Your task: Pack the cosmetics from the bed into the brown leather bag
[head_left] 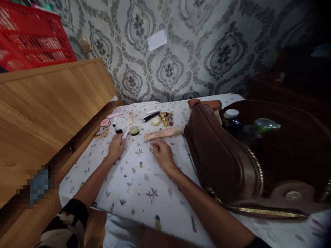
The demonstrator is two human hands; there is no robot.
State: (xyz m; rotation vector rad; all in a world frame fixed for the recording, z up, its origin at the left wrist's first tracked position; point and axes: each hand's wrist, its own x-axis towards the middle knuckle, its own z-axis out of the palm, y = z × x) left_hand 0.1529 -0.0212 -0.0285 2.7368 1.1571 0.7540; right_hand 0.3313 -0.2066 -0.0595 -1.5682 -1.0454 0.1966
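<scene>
A small white tube with purple marks (125,134) sticks out from the fingers of my left hand (116,148), which is closed on it. A black-lidded jar (119,131) lies just beyond those fingers, and a jar with a pale green top (134,130) stands to their right. My right hand (163,155) rests low over the table with its fingers curled in; whatever they hold, if anything, is hidden. Just beyond its knuckles lies a long peach-pink pouch or box (163,133); I cannot tell whether they touch.
Lipsticks (163,119), a black pen-like stick (150,117), a round compact (105,123) and a pink tube (115,115) lie farther back on the patterned cloth (141,179). A large open brown bag (214,148) stands right. Left are a wooden cabinet (51,103) and red basket (33,38).
</scene>
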